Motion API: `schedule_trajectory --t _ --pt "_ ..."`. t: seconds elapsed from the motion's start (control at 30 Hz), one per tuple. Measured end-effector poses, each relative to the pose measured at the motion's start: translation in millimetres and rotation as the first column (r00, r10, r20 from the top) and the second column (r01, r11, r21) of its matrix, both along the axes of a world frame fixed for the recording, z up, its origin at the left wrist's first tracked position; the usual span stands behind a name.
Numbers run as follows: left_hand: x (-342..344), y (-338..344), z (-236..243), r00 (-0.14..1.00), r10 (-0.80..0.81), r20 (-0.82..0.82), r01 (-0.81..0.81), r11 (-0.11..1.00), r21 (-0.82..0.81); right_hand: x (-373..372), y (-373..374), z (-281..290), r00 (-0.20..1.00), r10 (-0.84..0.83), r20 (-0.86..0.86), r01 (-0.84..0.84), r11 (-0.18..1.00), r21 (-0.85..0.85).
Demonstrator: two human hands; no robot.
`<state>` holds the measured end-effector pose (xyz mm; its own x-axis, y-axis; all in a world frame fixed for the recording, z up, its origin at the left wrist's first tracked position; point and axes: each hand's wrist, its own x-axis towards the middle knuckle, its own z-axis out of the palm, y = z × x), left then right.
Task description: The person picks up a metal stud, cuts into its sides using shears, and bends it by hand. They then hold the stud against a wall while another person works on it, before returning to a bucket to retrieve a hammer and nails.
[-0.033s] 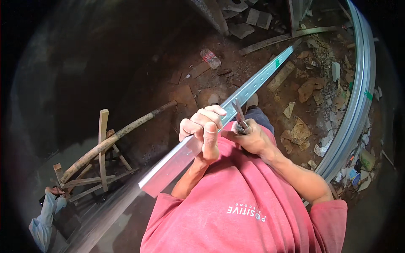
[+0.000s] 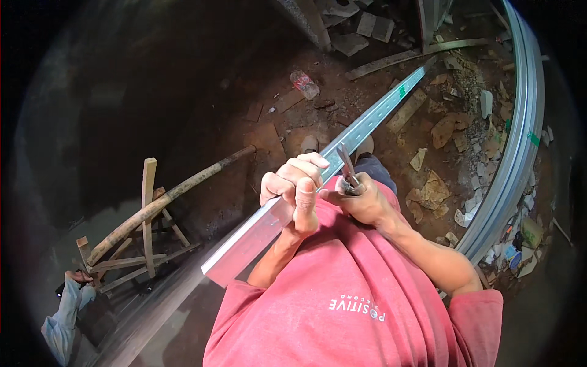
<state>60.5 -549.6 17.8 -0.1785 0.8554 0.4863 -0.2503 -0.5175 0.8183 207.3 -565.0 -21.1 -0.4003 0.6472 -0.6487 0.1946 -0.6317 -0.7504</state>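
A metal channel (image 2: 369,122) is being held aslant above the dirt floor (image 2: 327,125), the left hand (image 2: 296,183) clamped around it near one end. Beside it, a plier-like tool (image 2: 347,162) is being gripped by the right hand (image 2: 367,202), fingers closed on its handles; long profiles (image 2: 527,122) are being seen toward the floor's right edge.

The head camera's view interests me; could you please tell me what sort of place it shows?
Probably a building or renovation site: the left hand holds a long metal channel, other metal lengths run along the right, and broken slabs lie at the top.
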Motion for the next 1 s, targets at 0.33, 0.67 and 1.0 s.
schedule_trajectory --t 0.33,0.67,1.0 --pt "12 -10 -27 0.982 0.157 -0.107 -0.181 0.946 -0.270 -1 0 -13 0.996 0.040 -0.077 -0.020 0.971 0.237" --pt "4 24 20 0.912 0.339 0.229 -0.320 0.940 -0.118 -9 21 -2 0.977 -0.039 -0.210 0.034 0.999 -0.031" --pt "-38 76 35 0.938 0.289 0.193 -0.257 0.951 -0.174 55 69 -17 0.944 -0.217 -0.249 0.302 0.870 0.390"
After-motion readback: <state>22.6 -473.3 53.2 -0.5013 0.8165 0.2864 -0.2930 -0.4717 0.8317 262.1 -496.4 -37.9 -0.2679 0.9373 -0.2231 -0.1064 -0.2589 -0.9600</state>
